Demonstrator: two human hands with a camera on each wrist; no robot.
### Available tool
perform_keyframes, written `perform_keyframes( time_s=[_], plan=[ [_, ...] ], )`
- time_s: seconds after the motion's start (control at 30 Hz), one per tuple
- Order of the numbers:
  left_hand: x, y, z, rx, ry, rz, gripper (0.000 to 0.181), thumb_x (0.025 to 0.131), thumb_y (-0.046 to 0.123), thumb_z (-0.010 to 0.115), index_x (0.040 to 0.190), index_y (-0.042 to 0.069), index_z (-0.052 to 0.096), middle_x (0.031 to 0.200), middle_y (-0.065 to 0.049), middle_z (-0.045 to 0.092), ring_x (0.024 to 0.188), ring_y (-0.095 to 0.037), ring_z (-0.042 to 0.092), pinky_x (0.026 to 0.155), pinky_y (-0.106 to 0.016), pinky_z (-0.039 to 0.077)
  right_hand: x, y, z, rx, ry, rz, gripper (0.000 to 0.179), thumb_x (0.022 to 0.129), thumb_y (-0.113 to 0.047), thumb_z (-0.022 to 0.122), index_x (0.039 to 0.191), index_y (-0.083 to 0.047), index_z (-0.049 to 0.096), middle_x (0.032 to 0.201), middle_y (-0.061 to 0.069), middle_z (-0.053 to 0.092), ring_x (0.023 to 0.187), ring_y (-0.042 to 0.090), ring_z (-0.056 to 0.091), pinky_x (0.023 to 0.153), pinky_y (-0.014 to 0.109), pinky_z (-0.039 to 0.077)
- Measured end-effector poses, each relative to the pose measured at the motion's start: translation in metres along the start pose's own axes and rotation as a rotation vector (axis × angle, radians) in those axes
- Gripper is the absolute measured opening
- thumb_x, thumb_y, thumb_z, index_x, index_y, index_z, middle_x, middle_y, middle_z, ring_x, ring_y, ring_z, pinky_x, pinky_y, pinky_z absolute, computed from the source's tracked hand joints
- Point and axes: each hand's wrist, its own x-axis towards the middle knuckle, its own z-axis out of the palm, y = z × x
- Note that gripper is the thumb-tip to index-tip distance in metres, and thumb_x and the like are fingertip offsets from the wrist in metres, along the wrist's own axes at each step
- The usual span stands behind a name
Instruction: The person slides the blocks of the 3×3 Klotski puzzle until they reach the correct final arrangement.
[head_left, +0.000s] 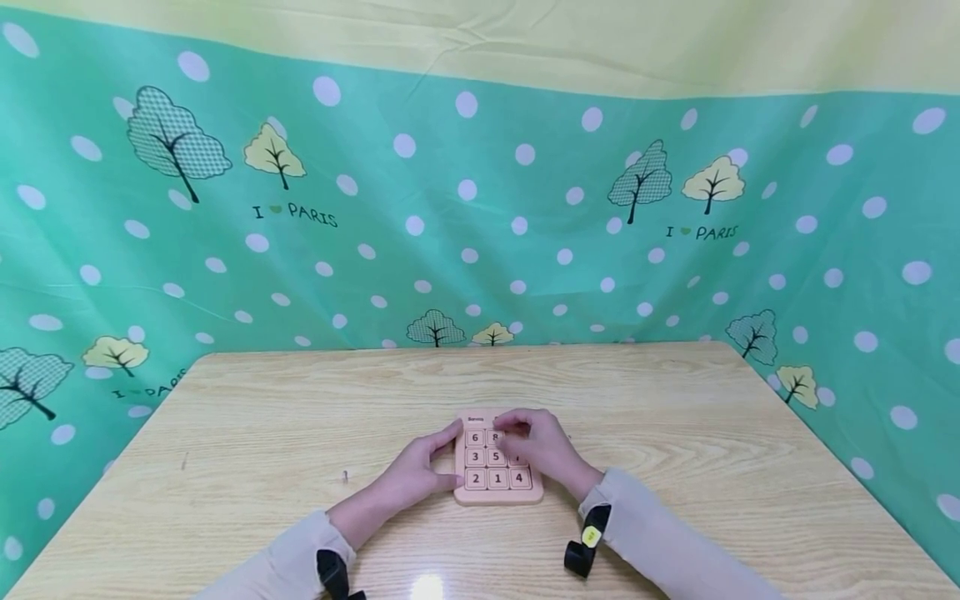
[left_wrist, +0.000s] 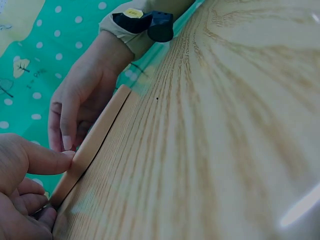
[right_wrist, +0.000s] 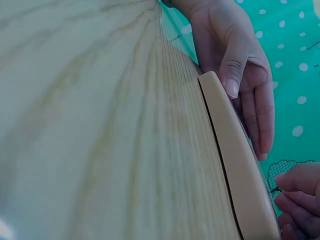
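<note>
A pink sliding number puzzle (head_left: 498,497) lies flat on the table, its numbered tiles facing up. The rows read 6 and 8 at the top, 3, 5 and a partly covered 7 in the middle, and 2, 1, 4 at the bottom. At its left edge rests my left hand (head_left: 414,473), thumb low and forefinger higher, both touching the frame with fingers fairly straight. My right hand (head_left: 546,446) is over the upper right part, with bent, loose fingers near the 8 and 7. It hides the top right slot. In the right wrist view the puzzle's pink side (right_wrist: 240,155) shows.
The wood-grain table (head_left: 262,417) extends around the puzzle. A small dark speck (head_left: 345,476) lies left of the left hand. Behind the table hangs a green dotted curtain (head_left: 465,225) with printed trees. Black straps with cameras (head_left: 581,546) sit on both sleeves.
</note>
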Motion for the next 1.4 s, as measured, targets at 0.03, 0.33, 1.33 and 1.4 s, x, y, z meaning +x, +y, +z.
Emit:
perform_keyframes(
  time_s=[0.03, 0.33, 1.33, 1.4],
  plan=[
    [0.0, 0.0, 0.0, 0.001, 0.0, 0.002, 0.079, 0.079, 0.006, 0.072, 0.145, -0.002, 0.029, 0.15, -0.016, 0.03, 0.138, -0.03, 0.029, 0.113, -0.043, 0.02, 0.001, 0.0, 0.001, -0.005, 0.0, -0.003, 0.027, 0.079, -0.008, 0.071, 0.106, -0.003, 0.068, 0.104, 0.007, 0.069, 0.096, 0.02, 0.062, 0.087, 0.032, 0.052],
    [-0.002, 0.003, 0.0, -0.018, 0.006, 0.005, 0.079, 0.078, 0.005, 0.073, 0.144, -0.003, 0.03, 0.15, -0.017, 0.031, 0.137, -0.031, 0.029, 0.113, -0.044, 0.02, 0.004, -0.004, 0.01, -0.034, 0.016, -0.02, 0.025, 0.079, -0.007, 0.071, 0.104, -0.005, 0.069, 0.099, 0.004, 0.069, 0.092, 0.016, 0.061, 0.083, 0.029, 0.051],
    [-0.002, 0.004, 0.001, -0.005, 0.024, 0.019, 0.081, 0.076, 0.005, 0.075, 0.144, -0.003, 0.032, 0.147, -0.019, 0.035, 0.135, -0.033, 0.033, 0.113, -0.047, 0.022, 0.007, -0.009, 0.015, -0.099, 0.043, -0.012, 0.021, 0.078, -0.004, 0.072, 0.099, -0.007, 0.073, 0.099, 0.004, 0.071, 0.09, 0.015, 0.062, 0.076, 0.025, 0.052],
    [-0.002, 0.004, 0.0, 0.0, 0.025, 0.021, 0.081, 0.076, 0.006, 0.075, 0.144, -0.003, 0.032, 0.147, -0.018, 0.035, 0.136, -0.032, 0.033, 0.113, -0.047, 0.021, 0.007, -0.01, 0.016, -0.103, 0.043, -0.005, 0.021, 0.078, -0.004, 0.072, 0.099, -0.007, 0.073, 0.099, 0.004, 0.071, 0.09, 0.014, 0.062, 0.076, 0.025, 0.052]
  ],
)
